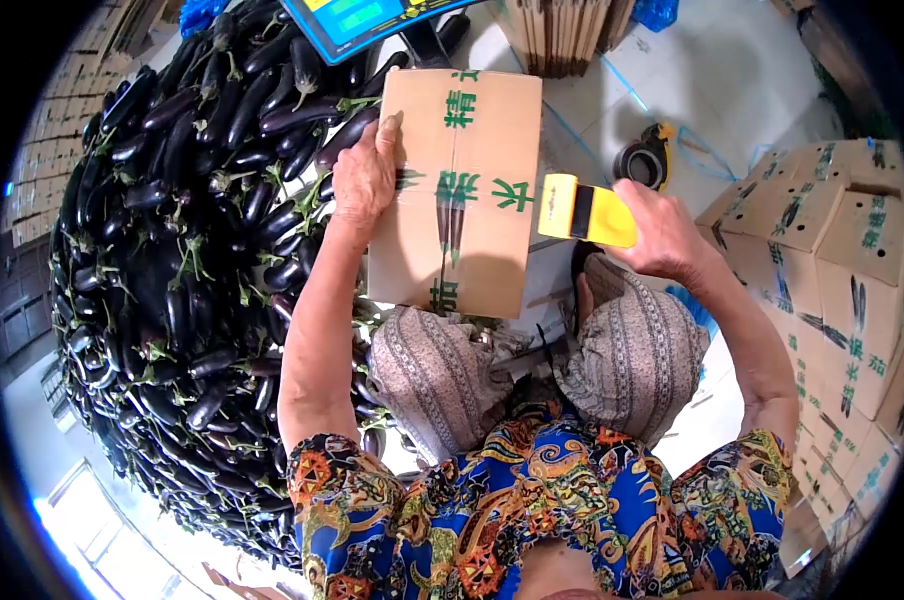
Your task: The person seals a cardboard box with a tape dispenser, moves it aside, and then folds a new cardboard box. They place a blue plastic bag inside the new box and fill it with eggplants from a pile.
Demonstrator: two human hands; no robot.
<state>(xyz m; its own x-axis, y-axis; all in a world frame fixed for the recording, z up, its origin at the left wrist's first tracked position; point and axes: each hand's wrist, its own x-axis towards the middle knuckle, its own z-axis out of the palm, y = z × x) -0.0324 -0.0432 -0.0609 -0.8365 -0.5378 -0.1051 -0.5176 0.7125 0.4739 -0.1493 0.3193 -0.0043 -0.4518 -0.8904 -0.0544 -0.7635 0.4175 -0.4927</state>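
A closed cardboard box [492,250] with green printed characters and dark eggplant pictures sits just beyond my knees. My left hand [367,175] grips its left side near the far corner, with the thumb over the top face. At the right side of the box, my right hand [662,230] is closed on a yellow tape dispenser [557,205] with a black band across it. The dispenser's front end is right by the box's right edge. Behind it lies a black tape roll in a yellow holder [644,162].
A large heap of eggplants [182,300] fills the left side. A blue-framed scale [362,20] stands at the far end. Flat cardboard sheets [562,35] are bundled beyond the box. Printed cartons [822,230] are stacked to the right. Blue strapping [707,150] lies on the floor.
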